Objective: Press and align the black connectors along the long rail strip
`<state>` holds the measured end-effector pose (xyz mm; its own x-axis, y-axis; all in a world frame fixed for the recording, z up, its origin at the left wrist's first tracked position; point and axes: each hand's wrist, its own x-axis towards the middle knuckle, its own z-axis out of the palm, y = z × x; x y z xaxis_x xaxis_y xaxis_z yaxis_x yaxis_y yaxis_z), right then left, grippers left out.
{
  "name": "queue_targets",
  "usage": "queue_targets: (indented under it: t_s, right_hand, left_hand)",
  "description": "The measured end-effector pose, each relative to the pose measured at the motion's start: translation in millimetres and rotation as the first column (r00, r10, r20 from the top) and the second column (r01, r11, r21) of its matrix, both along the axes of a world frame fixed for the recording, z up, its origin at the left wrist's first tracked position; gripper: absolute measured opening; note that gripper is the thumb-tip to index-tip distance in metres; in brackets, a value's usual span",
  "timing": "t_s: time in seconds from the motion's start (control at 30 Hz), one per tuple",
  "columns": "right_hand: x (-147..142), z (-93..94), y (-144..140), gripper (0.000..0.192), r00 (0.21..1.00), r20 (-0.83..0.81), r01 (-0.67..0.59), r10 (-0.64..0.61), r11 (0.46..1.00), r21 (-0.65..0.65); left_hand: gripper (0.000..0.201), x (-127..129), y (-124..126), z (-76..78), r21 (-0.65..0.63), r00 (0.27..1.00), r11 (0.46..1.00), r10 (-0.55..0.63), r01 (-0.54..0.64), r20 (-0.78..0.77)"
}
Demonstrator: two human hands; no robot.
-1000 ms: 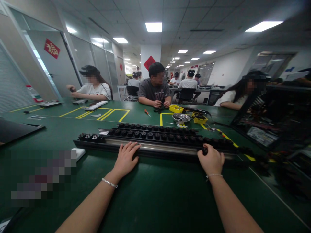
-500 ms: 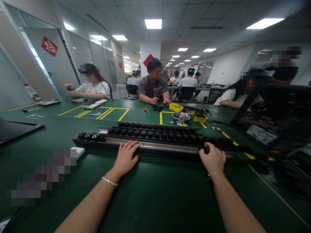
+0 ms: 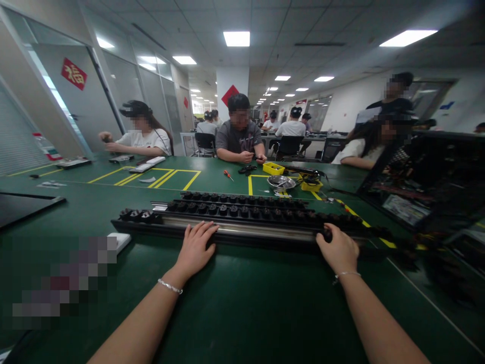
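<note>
A long black rail [image 3: 261,234] with a bare metallic channel lies across the table in front of me. My left hand [image 3: 197,246] rests flat on its near edge, fingers spread and holding nothing. At the rail's right part, my right hand [image 3: 339,251] is closed round a small black socket-like piece [image 3: 326,234], mostly hidden by the fingers. Several black pieces [image 3: 140,215] sit in the rail's left end. Just behind it, rows of round black socket-like pieces [image 3: 234,211] stand on further rails.
Beyond the rails are a metal bowl [image 3: 281,183], a yellow bin [image 3: 273,168] and an orange screwdriver [image 3: 228,175]. An open computer case [image 3: 409,197] stands at the right. A dark panel [image 3: 28,207] lies at the left. Other people sit across the green table [image 3: 261,308].
My right hand has slid a little to the right along the rail with the black piece. My left hand stays put. A person at the back right has moved left.
</note>
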<state>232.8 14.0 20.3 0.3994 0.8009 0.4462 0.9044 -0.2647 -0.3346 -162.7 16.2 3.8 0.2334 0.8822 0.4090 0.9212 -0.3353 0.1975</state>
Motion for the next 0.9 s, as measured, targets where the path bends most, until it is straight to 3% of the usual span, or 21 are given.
queue_targets:
  t_s: [0.9]
  right_hand:
    - [11.2, -6.8, -1.2, 0.045, 0.999, -0.004, 0.035, -0.035, 0.998, 0.044]
  left_hand:
    - [0.048, 0.1, -1.2, 1.6, 0.006, 1.000, 1.000, 0.009, -0.009, -0.007]
